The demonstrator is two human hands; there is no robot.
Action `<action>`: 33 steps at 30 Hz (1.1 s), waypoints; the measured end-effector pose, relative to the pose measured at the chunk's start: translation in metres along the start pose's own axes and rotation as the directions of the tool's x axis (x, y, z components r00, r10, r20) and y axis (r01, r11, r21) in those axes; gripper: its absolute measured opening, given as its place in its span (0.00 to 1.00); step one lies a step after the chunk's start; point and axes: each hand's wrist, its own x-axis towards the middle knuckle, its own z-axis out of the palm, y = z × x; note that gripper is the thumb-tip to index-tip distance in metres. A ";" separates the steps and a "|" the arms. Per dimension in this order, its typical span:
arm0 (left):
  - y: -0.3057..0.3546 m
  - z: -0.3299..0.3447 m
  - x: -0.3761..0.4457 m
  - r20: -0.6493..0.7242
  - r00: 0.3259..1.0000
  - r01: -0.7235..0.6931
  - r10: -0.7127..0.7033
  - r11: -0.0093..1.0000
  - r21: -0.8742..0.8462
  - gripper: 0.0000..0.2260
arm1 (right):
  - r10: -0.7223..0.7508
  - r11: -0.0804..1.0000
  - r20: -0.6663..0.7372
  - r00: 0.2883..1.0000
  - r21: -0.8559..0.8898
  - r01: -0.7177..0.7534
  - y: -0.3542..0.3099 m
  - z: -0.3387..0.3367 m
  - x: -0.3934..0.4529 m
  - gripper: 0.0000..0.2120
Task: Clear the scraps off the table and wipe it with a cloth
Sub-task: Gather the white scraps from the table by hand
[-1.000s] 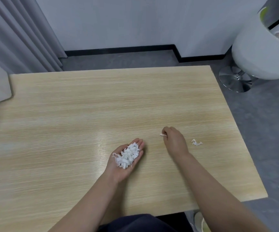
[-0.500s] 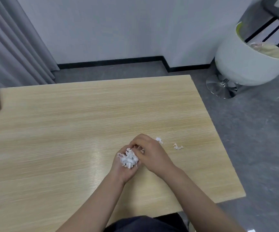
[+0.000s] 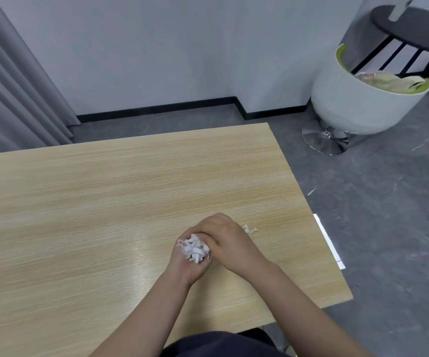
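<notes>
My left hand point(image 3: 186, 266) lies palm up on the light wooden table point(image 3: 105, 202), cupped around a heap of white paper scraps point(image 3: 194, 248). My right hand point(image 3: 227, 240) rests over the left hand's fingertips, its fingers curled down at the far side of the heap; what they pinch is hidden. One small white scrap point(image 3: 249, 229) lies on the table just right of my right hand. No cloth is in view.
A white tub chair point(image 3: 357, 106) on a chrome foot stands on the grey floor to the right, with a black stool point(image 3: 414, 27) behind it. Grey curtains point(image 3: 15, 94) hang at the left. A white strip point(image 3: 328, 239) lies on the floor beside the table's right edge.
My right hand moved left from the table to my left palm, where it stays over the heap. A scrap seen beside it half a second ago is gone. The view swung right.
</notes>
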 end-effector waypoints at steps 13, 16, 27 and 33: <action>0.007 -0.013 0.017 0.319 0.926 0.234 -0.203 0.970 -0.063 0.33 | 0.543 0.836 -0.342 0.767 0.311 -0.453 0.084 -0.032 -0.008 0.07; 0.009 -0.017 0.016 0.367 0.911 0.252 -0.187 0.958 -0.136 0.34 | 0.717 0.696 -0.191 0.671 0.137 -0.705 0.125 -0.021 -0.018 0.11; 0.019 -0.032 0.015 0.318 0.936 0.209 -0.149 0.964 -0.165 0.34 | 0.659 0.703 -0.187 0.728 -0.190 -0.685 0.141 0.023 -0.002 0.17; 0.024 -0.040 0.016 0.316 0.939 0.202 -0.137 0.962 -0.183 0.33 | 0.573 0.781 -0.120 0.811 -0.220 -0.585 0.146 0.029 -0.002 0.06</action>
